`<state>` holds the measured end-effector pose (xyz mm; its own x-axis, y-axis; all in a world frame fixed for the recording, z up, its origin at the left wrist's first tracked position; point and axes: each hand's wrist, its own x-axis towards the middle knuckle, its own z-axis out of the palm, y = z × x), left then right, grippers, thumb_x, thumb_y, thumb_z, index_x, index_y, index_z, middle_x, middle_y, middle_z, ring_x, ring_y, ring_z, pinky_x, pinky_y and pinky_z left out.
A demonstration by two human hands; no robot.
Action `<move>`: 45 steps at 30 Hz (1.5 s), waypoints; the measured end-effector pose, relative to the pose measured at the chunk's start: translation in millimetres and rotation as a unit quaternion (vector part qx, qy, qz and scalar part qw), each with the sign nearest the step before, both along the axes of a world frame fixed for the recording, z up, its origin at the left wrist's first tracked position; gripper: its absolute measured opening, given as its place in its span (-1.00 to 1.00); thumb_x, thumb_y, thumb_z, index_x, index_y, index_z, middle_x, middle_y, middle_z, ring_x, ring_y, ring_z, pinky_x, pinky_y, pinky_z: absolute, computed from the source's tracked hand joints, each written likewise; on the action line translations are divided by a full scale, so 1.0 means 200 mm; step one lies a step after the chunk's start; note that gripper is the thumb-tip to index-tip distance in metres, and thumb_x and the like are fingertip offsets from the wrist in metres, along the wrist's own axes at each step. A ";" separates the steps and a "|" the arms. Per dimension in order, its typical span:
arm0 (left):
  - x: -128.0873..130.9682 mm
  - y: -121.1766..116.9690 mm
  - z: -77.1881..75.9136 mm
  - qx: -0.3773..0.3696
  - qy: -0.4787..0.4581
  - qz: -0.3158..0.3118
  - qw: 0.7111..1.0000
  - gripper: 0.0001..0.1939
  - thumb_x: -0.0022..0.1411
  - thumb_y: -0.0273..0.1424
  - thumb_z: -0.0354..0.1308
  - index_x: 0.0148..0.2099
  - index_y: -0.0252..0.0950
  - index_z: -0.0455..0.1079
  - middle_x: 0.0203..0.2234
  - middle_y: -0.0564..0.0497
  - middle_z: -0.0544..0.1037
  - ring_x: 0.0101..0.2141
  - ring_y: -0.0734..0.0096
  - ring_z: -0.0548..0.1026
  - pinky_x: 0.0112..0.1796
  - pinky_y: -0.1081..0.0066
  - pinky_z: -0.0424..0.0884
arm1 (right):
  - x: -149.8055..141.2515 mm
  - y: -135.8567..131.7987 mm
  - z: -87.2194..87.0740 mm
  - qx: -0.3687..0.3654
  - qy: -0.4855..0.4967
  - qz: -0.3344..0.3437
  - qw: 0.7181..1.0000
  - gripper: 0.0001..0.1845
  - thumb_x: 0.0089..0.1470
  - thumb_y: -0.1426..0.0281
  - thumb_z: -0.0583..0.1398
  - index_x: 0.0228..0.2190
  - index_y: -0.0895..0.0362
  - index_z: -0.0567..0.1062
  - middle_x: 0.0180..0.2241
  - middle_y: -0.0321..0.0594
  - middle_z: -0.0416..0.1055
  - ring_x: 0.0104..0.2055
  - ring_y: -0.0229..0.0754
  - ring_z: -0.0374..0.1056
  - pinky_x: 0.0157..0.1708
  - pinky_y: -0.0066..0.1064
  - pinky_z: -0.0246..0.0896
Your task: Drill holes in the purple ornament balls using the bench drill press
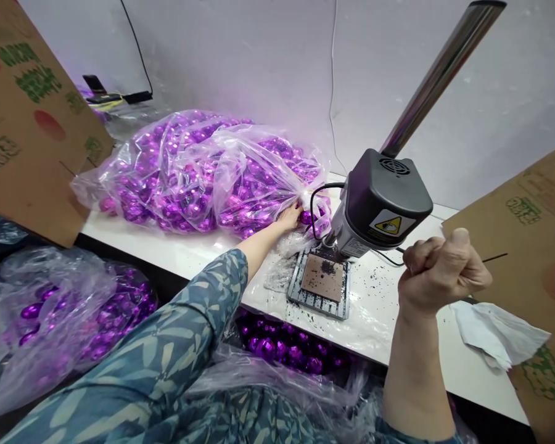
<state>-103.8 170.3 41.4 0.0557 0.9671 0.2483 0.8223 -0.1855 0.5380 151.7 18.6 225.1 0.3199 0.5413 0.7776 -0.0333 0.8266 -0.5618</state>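
My left hand (290,217) reaches to the gathered end of a clear plastic bag (231,179) full of shiny purple faceted balls. Its fingers are bent beside a purple ball (308,217); plastic and the hand itself hide what they grip. Raised at the right, my right hand (441,271) makes a fist around a thin dark lever (494,256) of the bench drill press (383,197). Beneath the drill head lies a brown square board (324,277) with a small hole, on a grey slotted base (298,293). Dark shavings are scattered over both.
Cardboard boxes stand at the left (32,123) and right (531,216). A white cloth (494,333) lies on the white table (374,333). Below the edge are more bagged purple balls (287,348) and another bag (65,314). A black cable (311,206) loops beside the drill.
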 end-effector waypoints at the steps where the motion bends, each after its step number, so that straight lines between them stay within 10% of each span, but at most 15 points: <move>1: 0.01 0.01 0.00 -0.004 -0.006 -0.003 1.000 -0.19 0.05 -0.55 0.33 0.36 -0.32 0.26 0.42 -0.33 0.15 0.32 -0.18 0.33 0.29 0.09 0.30 | 0.00 0.00 0.00 -0.002 -0.001 -0.001 1.000 -0.34 0.15 0.22 0.23 -0.77 0.14 0.01 -0.81 -0.47 -0.15 -0.80 -0.45 -0.07 -0.77 -0.49 -0.24; 14: 0.08 0.03 0.06 -0.016 -0.047 0.025 0.998 -0.09 0.01 -0.69 0.24 0.42 -0.40 0.11 0.42 -0.39 0.14 0.37 -0.19 0.23 0.33 0.03 0.23 | 0.02 -0.03 0.00 0.005 -0.031 0.016 0.999 -0.38 0.19 0.30 0.20 -0.78 0.16 0.07 -0.80 -0.47 -0.15 -0.78 -0.46 -0.06 -0.75 -0.48 -0.20; 21: 0.11 -0.33 0.09 -0.019 -0.182 0.058 0.981 -0.43 0.27 -0.46 0.23 0.29 -0.35 0.24 0.18 -0.34 0.43 0.16 -0.12 0.47 0.18 -0.11 0.39 | 0.02 -0.04 -0.02 0.007 -0.033 0.021 0.999 -0.38 0.20 0.28 0.19 -0.77 0.15 0.06 -0.78 -0.46 -0.18 -0.76 -0.46 -0.02 -0.74 -0.49 -0.18; 25: 0.08 -0.58 0.11 -0.083 -0.514 -0.016 0.854 -0.59 0.30 -0.17 0.26 0.09 -0.27 0.37 -0.04 -0.20 0.56 -0.14 0.16 0.61 -0.12 0.07 0.60 | 0.02 -0.03 -0.02 0.015 -0.025 0.017 0.999 -0.36 0.18 0.25 0.21 -0.77 0.16 0.04 -0.78 -0.45 -0.19 -0.77 -0.45 -0.02 -0.73 -0.47 -0.17; 29: 0.09 -0.71 0.14 -0.128 -0.651 -0.036 0.747 -0.50 0.11 -0.14 0.44 -0.03 -0.22 0.34 -0.14 -0.08 0.58 -0.21 0.26 0.63 -0.13 0.12 0.61 | 0.00 -0.03 -0.03 0.014 -0.013 0.003 1.000 -0.33 0.18 0.20 0.21 -0.77 0.15 0.01 -0.80 -0.45 -0.21 -0.78 -0.44 -0.04 -0.75 -0.45 -0.21; 37: 0.17 -0.89 0.13 -0.041 -0.497 0.009 0.866 -0.33 -0.08 -0.12 0.55 -0.03 -0.22 0.31 -0.30 0.04 0.53 -0.26 0.39 0.56 -0.18 0.34 0.52 | -0.01 -0.04 -0.05 0.006 -0.022 -0.022 1.000 -0.32 0.21 0.14 0.18 -0.75 0.12 -0.01 -0.81 -0.44 -0.13 -0.77 -0.44 -0.02 -0.72 -0.41 -0.21; 45: 0.27 -0.95 0.09 -0.170 -0.566 -0.089 0.801 -0.35 0.06 -0.05 0.47 0.08 -0.14 0.29 -0.05 -0.04 0.56 -0.08 0.25 0.59 -0.06 0.13 0.60 | -0.02 -0.04 -0.06 -0.015 -0.042 -0.052 0.998 -0.31 0.18 -0.06 0.13 -0.72 0.06 -0.02 -0.79 -0.43 -0.16 -0.75 -0.40 -0.07 -0.69 -0.32 -0.16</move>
